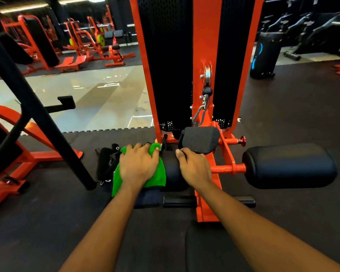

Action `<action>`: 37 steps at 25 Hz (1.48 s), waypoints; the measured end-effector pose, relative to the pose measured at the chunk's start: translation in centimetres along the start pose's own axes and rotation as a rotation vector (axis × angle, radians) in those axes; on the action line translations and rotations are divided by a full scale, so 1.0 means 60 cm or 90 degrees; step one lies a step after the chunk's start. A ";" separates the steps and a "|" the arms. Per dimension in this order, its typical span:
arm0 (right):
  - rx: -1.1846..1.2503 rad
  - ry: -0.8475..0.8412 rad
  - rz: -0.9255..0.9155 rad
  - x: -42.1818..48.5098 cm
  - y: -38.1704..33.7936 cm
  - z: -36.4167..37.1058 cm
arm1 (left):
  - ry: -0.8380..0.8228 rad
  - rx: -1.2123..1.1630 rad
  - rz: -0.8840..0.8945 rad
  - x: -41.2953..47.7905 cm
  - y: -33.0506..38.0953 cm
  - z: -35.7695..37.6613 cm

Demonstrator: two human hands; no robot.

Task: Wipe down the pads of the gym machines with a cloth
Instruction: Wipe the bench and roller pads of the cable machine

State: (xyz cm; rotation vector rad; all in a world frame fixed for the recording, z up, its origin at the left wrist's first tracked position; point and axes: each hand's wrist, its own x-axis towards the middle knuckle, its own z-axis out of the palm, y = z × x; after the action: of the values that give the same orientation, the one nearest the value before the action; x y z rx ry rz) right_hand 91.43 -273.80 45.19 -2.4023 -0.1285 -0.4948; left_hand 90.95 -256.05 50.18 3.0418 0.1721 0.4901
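A: Two hands on the left roller pad [172, 173]. Where is the green cloth [117, 182]?
B: Draped over the pad's left end. It is soft and light, bunched under the left hand [138, 165]'s curled fingers. The right hand [192, 167], fingers seemingly hooked over, steadies the firm pad beside the orange frame [206, 193].

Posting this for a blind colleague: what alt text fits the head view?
A left hand presses a green cloth over a black roller pad on an orange gym machine; the right hand holds the same pad. A second pad sticks out right.
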 end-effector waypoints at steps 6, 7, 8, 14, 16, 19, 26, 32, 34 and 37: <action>0.028 0.025 -0.011 -0.008 0.001 0.002 | -0.277 -0.032 -0.016 0.089 0.004 -0.028; 0.029 0.028 -0.015 -0.007 0.000 0.000 | -0.245 -0.041 -0.007 0.083 0.006 -0.027; 0.031 0.026 -0.018 -0.008 0.000 -0.003 | -0.170 -0.049 -0.003 0.064 0.006 -0.019; 0.036 0.036 -0.029 -0.015 0.000 -0.002 | 0.141 -0.108 -0.017 -0.110 0.005 0.040; 0.042 0.022 -0.025 -0.013 0.001 0.001 | 0.133 -0.100 -0.036 -0.094 0.008 0.033; 0.046 0.035 -0.025 -0.010 0.001 0.000 | 0.067 -0.032 -0.015 -0.035 0.004 0.006; 0.036 0.052 -0.030 -0.009 0.008 0.003 | -0.310 -0.030 -0.022 0.098 0.000 -0.025; 0.036 0.048 -0.049 -0.015 0.002 -0.004 | 0.090 -0.047 0.049 -0.048 0.011 0.007; 0.042 0.041 -0.049 -0.015 0.004 -0.004 | 0.155 -0.088 0.029 -0.106 0.025 0.032; 0.044 0.038 -0.062 -0.015 0.008 -0.003 | 0.157 -0.102 -0.015 -0.101 0.027 0.035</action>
State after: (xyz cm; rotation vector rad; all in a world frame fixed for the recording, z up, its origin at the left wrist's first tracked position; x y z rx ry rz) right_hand 90.68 -274.26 44.68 -2.3193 -0.2344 -0.5967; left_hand 86.06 -258.48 46.45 2.8129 0.1701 0.8333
